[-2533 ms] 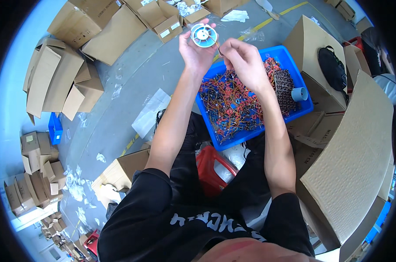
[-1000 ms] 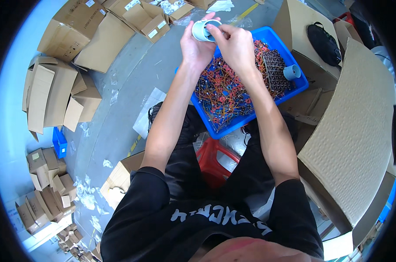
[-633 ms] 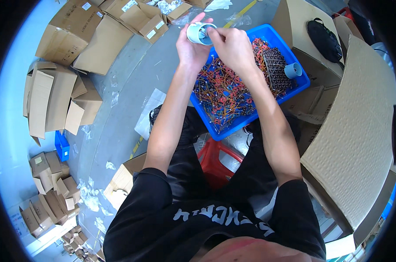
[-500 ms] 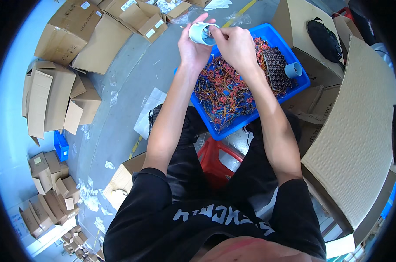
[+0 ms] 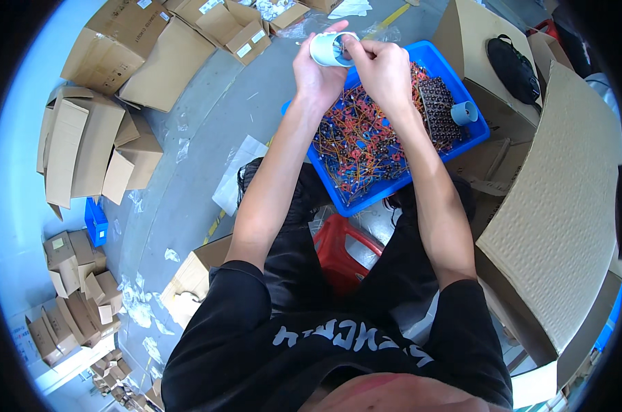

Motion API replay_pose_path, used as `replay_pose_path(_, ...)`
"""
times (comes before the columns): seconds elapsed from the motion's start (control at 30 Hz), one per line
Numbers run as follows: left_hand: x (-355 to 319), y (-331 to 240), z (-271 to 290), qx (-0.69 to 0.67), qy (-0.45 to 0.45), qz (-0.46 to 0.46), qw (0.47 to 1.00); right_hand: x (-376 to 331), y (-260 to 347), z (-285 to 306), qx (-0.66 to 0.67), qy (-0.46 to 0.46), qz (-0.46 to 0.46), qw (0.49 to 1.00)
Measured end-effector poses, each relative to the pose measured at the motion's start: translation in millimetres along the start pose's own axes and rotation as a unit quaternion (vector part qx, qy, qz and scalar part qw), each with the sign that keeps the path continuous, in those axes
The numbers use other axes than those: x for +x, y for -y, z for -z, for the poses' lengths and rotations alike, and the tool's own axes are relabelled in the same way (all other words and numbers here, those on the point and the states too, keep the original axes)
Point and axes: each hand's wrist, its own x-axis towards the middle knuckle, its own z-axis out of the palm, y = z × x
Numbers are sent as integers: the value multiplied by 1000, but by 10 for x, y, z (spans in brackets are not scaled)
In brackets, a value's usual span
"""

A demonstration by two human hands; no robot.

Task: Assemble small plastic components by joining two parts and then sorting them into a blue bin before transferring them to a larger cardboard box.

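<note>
Near the top centre of the frame, the left hand (image 5: 316,69) grips a pale roll of tape (image 5: 329,49), fingers wrapped round its rim and its open core facing the camera. The right hand (image 5: 379,69) sits just right of it, fingertips pinched at the roll's edge, probably on the tape's free end, which is too small to make out. Below them lies the blue bin (image 5: 470,130) of red and orange wired parts.
</note>
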Motion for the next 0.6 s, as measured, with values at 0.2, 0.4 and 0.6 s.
replay_pose_path(0.2,-13,16,-83,10,-40,-10,999,-58,48,0,-38,-17,42,998)
replay_pose_path(0.4,2,-19,-21,12,-38,-15,999,-35,11,-10,15,-8,104,994)
replay_pose_path(0.6,12,-57,34,16,-43,-32,998,-36,15,-1,7,43,94,995)
